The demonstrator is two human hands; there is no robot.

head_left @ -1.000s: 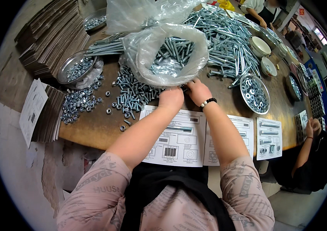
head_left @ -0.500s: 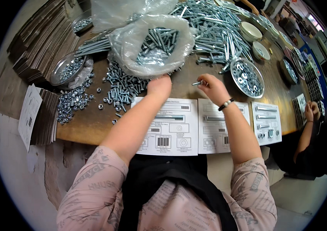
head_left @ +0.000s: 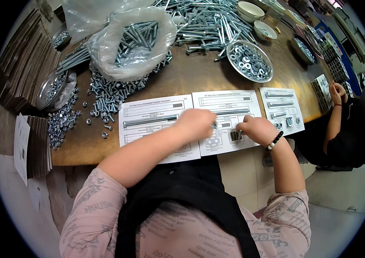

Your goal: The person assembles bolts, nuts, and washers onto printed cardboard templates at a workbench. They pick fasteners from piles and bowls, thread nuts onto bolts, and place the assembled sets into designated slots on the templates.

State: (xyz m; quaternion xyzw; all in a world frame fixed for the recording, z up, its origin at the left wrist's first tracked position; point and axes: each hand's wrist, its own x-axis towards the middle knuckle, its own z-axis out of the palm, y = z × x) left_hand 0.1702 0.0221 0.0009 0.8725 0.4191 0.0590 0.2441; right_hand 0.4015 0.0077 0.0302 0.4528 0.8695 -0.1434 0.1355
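Over the middle printed card [head_left: 217, 96], my left hand [head_left: 195, 124] is closed, and the shiny metal end of a short bolt shows at its fingertips. My right hand [head_left: 257, 129] pinches a short bolt [head_left: 239, 134] at that card's right side, just above its printed pictures. One long bolt [head_left: 234, 112] lies across the middle card, partly behind my left hand. Another long bolt [head_left: 150, 121] rests on the left printed card [head_left: 133, 111], which my left forearm partly covers. The right printed card [head_left: 296, 96] carries bolts, nuts and other small hardware.
Short bolts [head_left: 105, 95] and loose nuts [head_left: 62, 124] lie at the left, near a plastic bag [head_left: 98, 56] of bolts. Washers fill a metal bowl [head_left: 266, 77]; long bolts [head_left: 217, 28] are heaped behind. Cardboard stacks [head_left: 23, 64] stand left. A co-worker's hands [head_left: 337, 92] are at right.
My left hand has left the short-bolt pile and come to the middle card. My right hand has lowered its bolt onto that card's area. The whole view has shifted.
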